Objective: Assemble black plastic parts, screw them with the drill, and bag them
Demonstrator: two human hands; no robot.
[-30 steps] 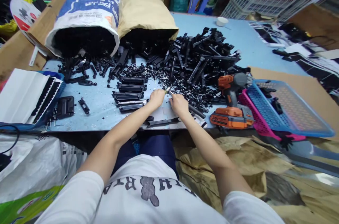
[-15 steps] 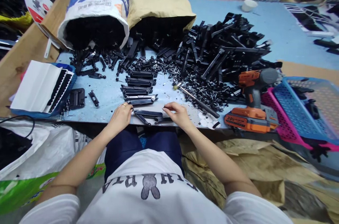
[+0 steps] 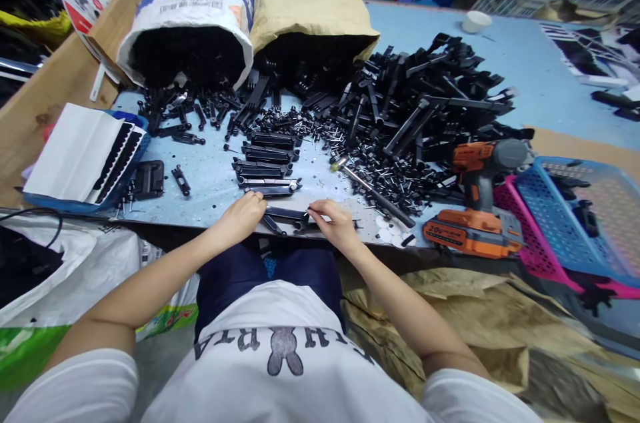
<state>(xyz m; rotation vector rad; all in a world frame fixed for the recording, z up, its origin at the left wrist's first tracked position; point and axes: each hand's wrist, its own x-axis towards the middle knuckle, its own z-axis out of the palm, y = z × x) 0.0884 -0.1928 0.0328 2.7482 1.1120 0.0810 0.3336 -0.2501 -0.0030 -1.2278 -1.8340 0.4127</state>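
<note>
My left hand is curled on the left end of a long black plastic part lying at the near edge of the blue table. My right hand pinches a small thin screw or pin at that part's right end. Just beyond lie three assembled black parts in a row. A screwdriver with a yellowish tip lies to the right of them, among loose screws.
A big heap of black plastic parts covers the table's middle right. Two open sacks of black pieces lie at the back. An orange cordless drill and blue and pink baskets sit on the right. A blue tray is on the left.
Both hands came back from the screw pile to the table's near edge. The screwdriver now lies on the table. My left hand closed onto the black part.
</note>
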